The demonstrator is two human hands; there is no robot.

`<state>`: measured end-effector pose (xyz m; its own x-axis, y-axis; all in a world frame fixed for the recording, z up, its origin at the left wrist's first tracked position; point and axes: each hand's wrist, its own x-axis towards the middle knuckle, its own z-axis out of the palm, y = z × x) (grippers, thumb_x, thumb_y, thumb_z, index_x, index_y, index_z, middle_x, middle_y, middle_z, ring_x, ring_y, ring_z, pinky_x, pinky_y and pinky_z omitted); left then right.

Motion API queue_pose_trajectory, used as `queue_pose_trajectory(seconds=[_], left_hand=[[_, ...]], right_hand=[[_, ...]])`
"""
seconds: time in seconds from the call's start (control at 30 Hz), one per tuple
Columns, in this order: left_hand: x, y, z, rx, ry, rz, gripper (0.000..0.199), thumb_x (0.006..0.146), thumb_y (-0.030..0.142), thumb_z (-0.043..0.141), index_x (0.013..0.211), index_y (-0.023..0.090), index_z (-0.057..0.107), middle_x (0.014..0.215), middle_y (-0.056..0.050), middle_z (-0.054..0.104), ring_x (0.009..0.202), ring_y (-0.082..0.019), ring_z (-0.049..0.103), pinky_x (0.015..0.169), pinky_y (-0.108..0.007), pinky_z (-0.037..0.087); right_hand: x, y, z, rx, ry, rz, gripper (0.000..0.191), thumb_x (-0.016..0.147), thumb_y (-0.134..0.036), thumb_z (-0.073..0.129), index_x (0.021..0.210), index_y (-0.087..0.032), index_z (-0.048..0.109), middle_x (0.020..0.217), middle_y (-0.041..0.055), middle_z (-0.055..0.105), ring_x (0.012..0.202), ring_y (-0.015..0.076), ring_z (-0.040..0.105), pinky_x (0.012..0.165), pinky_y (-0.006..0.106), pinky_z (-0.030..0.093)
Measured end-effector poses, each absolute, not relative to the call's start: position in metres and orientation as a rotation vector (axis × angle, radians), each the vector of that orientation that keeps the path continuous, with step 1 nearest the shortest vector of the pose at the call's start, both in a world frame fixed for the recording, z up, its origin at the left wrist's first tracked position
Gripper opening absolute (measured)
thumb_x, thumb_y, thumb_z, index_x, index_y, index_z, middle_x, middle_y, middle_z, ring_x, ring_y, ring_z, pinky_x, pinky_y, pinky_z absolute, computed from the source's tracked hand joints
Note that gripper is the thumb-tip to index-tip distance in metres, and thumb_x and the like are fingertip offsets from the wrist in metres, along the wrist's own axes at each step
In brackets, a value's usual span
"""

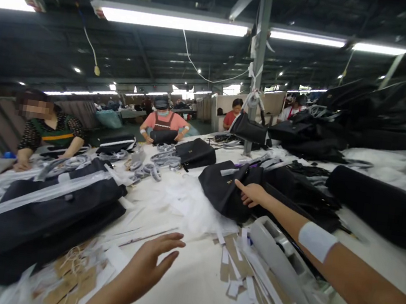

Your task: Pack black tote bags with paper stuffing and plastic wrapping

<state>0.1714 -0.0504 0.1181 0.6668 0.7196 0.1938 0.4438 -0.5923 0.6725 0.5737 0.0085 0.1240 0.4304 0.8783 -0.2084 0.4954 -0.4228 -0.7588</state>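
My right hand [253, 195] reaches forward over the table, its fingers curled on the side of a black handbag [216, 186] with small gold-coloured hardware. The thumb lies along the bag's edge; the fingertips are partly hidden. Nearer to me, my left hand [152, 260] hovers above the white table [183, 290], fingers apart and holding nothing. Below my right forearm lies a grey tape dispenser [281, 263] beside a heap of paper strips and tags [245, 283]. White filling or wrap [188, 205] is bunched against the bag.
Stacked black bags [60, 202] lie at the left, near brown tags with strings [74, 275]. Wrapped handles [155, 165] and another black bag [197, 152] are farther back. A metal post [256, 79] rises behind. Co-workers [164, 121] sit across the table. A black roll [376, 206] lies right.
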Motion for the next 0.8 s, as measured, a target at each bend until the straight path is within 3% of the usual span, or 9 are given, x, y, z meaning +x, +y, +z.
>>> queue_pose_trajectory(seconds=[0.07, 0.17, 0.3, 0.43, 0.6, 0.7, 0.8], left_hand=[[0.189, -0.058, 0.124, 2.296, 0.823, 0.575, 0.028, 0.092, 0.041, 0.053, 0.111, 0.035, 0.073, 0.13, -0.002, 0.065, 0.123, -0.026, 0.058, 0.108, -0.039, 0.043], [0.195, -0.064, 0.125, 2.298, 0.797, 0.551, 0.03, 0.094, 0.041, 0.051, 0.114, 0.036, 0.072, 0.132, -0.001, 0.063, 0.122, -0.025, 0.059, 0.107, -0.037, 0.044], [0.18, -0.062, 0.118, 2.269, 0.886, 0.62, 0.029, 0.094, 0.041, 0.052, 0.116, 0.037, 0.071, 0.13, -0.001, 0.065, 0.122, -0.026, 0.059, 0.106, -0.036, 0.045], [0.162, -0.053, 0.111, 2.126, 0.994, 0.775, 0.032, 0.092, 0.043, 0.054, 0.121, 0.035, 0.068, 0.128, -0.002, 0.066, 0.119, -0.025, 0.061, 0.097, -0.034, 0.053], [0.145, -0.039, 0.12, 1.828, 1.05, 1.026, 0.05, 0.092, 0.049, 0.054, 0.137, 0.027, 0.053, 0.139, -0.008, 0.057, 0.125, -0.025, 0.057, 0.104, -0.038, 0.048], [0.131, -0.036, 0.131, 1.731, 1.096, 1.193, 0.064, 0.092, 0.049, 0.054, 0.149, 0.028, 0.034, 0.152, -0.01, 0.041, 0.136, -0.026, 0.045, 0.108, -0.041, 0.043], [0.111, -0.046, 0.138, 1.736, 1.174, 1.364, 0.081, 0.089, 0.048, 0.059, 0.155, 0.031, 0.014, 0.16, -0.011, 0.025, 0.145, -0.028, 0.03, 0.113, -0.044, 0.037]], right_hand=[[0.563, 0.027, 0.12, -2.077, -1.137, 0.803, 0.056, 0.083, -0.065, 0.057, 0.076, -0.01, 0.067, 0.062, 0.0132, 0.069, 0.059, 0.0226, 0.068, 0.055, 0.033, 0.058], [0.557, 0.048, 0.122, -2.062, -1.145, 0.731, 0.037, 0.086, -0.043, 0.063, 0.076, -0.008, 0.067, 0.064, 0.0134, 0.069, 0.062, 0.0209, 0.068, 0.061, 0.032, 0.056], [0.56, 0.062, 0.143, -2.035, -1.16, 0.442, 0.023, 0.088, -0.028, 0.058, 0.078, -0.01, 0.067, 0.082, 0.0188, 0.072, 0.089, 0.0295, 0.069, 0.079, 0.036, 0.053], [0.557, 0.068, 0.185, -1.949, -1.191, 0.131, 0.027, 0.09, -0.034, 0.053, 0.089, -0.011, 0.067, 0.102, 0.021, 0.071, 0.113, 0.034, 0.06, 0.094, 0.039, 0.045], [0.523, 0.043, 0.233, -1.688, -1.306, -0.02, 0.039, 0.091, -0.046, 0.052, 0.102, -0.013, 0.068, 0.109, 0.0149, 0.071, 0.105, 0.0293, 0.063, 0.094, 0.039, 0.046], [0.493, 0.001, 0.249, -1.298, -1.362, 0.18, 0.042, 0.086, -0.054, 0.058, 0.106, -0.018, 0.069, 0.106, 0.0072, 0.073, 0.1, 0.0279, 0.066, 0.091, 0.04, 0.051], [0.468, -0.048, 0.253, -1.145, -1.314, 0.559, 0.047, 0.078, -0.06, 0.067, 0.107, -0.023, 0.068, 0.094, 0.0039, 0.074, 0.086, 0.0274, 0.07, 0.076, 0.039, 0.057]])
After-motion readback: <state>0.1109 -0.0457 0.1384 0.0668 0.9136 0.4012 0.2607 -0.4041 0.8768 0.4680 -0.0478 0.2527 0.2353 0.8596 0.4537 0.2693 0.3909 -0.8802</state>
